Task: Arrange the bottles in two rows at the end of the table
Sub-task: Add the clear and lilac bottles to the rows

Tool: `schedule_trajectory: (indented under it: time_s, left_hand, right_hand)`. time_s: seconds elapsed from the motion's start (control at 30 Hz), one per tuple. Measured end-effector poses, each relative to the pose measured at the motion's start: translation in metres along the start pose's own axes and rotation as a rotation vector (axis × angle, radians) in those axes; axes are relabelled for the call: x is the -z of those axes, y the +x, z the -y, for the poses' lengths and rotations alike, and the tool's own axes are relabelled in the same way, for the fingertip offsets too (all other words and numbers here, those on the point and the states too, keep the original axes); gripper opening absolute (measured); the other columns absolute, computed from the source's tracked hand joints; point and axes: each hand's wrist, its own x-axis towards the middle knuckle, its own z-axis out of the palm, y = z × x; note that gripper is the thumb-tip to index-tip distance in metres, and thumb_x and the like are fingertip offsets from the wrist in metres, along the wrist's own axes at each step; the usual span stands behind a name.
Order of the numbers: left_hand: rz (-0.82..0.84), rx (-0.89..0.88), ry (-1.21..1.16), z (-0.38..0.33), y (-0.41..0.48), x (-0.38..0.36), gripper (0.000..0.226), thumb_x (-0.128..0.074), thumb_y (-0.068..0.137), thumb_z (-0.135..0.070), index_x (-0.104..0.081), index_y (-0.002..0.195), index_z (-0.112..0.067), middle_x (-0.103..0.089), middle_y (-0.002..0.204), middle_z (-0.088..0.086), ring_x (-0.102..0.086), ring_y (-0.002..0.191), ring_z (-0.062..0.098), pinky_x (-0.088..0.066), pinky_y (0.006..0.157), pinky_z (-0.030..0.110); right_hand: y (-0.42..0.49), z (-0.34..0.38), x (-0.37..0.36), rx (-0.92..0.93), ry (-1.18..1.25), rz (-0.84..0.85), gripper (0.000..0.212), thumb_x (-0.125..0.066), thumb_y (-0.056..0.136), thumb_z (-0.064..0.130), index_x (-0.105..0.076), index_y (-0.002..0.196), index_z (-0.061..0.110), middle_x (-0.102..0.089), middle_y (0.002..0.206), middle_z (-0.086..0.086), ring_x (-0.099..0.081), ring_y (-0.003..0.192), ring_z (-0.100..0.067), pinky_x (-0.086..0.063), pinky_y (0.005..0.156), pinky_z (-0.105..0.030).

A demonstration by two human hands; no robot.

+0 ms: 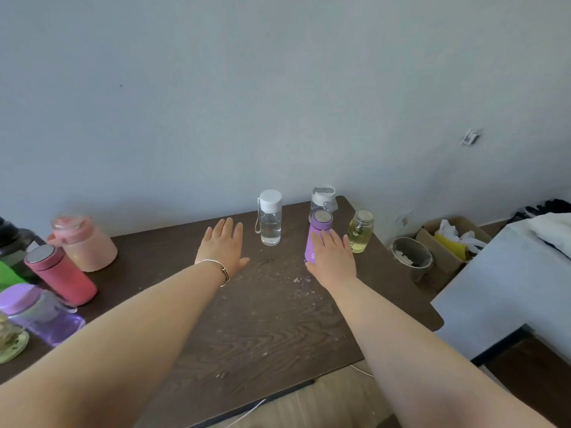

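Right hand wrapped around purple bottle, fingers over its side; bottle upright near far right end of table. Left hand spread flat, holds nothing, hovers just left of clear bottle.

Advice: set purple bottle down gently, in line with yellow-tinted jar, in front of handled clear bottle. Keep equal gaps. Pink, red and lilac bottles at left likely wait.
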Motion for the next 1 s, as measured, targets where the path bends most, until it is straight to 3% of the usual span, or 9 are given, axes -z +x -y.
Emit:
schedule_trajectory:
  time_s: [0.23, 0.47, 0.6, 0.77, 0.87, 1.0]
  left_hand:
    - [-0.058, -0.102, 0.002, -0.018, 0.079, 0.008, 0.084, -0.054, 0.087, -0.056, -0.017, 0.147, -0.01, -0.018, 0.155, 0.015, -0.014, 0.145, 0.03, -0.02, 0.115, 0.042]
    - [0.037, -0.089, -0.14, -0.033, 0.159, -0.005, 0.093, -0.053, 0.085, -0.064, -0.013, 0.15, -0.01, -0.014, 0.158, 0.014, -0.014, 0.145, 0.031, -0.019, 0.116, 0.041]
    - [0.06, -0.041, -0.247, -0.033, 0.187, -0.021, 0.097, -0.064, 0.078, -0.062, -0.019, 0.146, -0.009, -0.024, 0.152, 0.012, -0.025, 0.14, 0.03, -0.029, 0.11, 0.04]
    - [0.156, 0.069, -0.472, -0.032, 0.204, -0.04, 0.103, -0.074, 0.074, -0.053, -0.015, 0.148, -0.011, -0.036, 0.143, 0.01, -0.043, 0.126, 0.034, -0.043, 0.096, 0.046]
    - [0.168, 0.181, -0.663, -0.034, 0.21, -0.049, 0.093, -0.079, 0.071, -0.043, -0.025, 0.14, -0.011, -0.045, 0.133, 0.014, -0.052, 0.115, 0.036, -0.046, 0.09, 0.044]
    - [0.116, 0.296, -0.91, -0.039, 0.214, -0.056, 0.078, -0.079, 0.069, -0.036, -0.037, 0.131, -0.013, -0.055, 0.122, 0.012, -0.054, 0.108, 0.035, -0.049, 0.086, 0.042]
  right_hand:
    - [0.046, -0.028, -0.006, -0.071, 0.017, -0.006, 0.075, -0.065, 0.087, 0.045, -0.032, 0.147, 0.015, -0.043, 0.147, -0.006, -0.027, 0.144, -0.029, -0.019, 0.119, -0.048]
    - [0.093, -0.046, -0.024, -0.193, 0.107, 0.054, 0.092, -0.068, 0.086, 0.047, -0.019, 0.154, 0.01, -0.033, 0.155, -0.011, -0.025, 0.147, -0.028, -0.02, 0.12, -0.045]
    - [0.11, -0.047, -0.039, -0.268, 0.25, 0.055, 0.093, -0.07, 0.085, 0.044, -0.019, 0.154, 0.007, -0.043, 0.147, -0.012, -0.038, 0.138, -0.029, -0.033, 0.112, -0.042]
    - [0.12, -0.038, -0.055, -0.463, 0.639, -0.039, 0.082, -0.079, 0.08, 0.034, -0.034, 0.144, 0.011, -0.056, 0.13, -0.011, -0.056, 0.119, -0.03, -0.05, 0.094, -0.041]
    - [0.121, -0.033, -0.061, -0.534, 0.806, -0.106, 0.069, -0.082, 0.077, 0.029, -0.043, 0.131, 0.015, -0.06, 0.12, -0.003, -0.06, 0.112, -0.026, -0.052, 0.091, -0.043]
    - [0.119, -0.03, -0.066, -0.554, 0.845, -0.145, 0.065, -0.084, 0.074, 0.029, -0.046, 0.126, 0.016, -0.061, 0.117, -0.001, -0.06, 0.109, -0.023, -0.053, 0.09, -0.044]
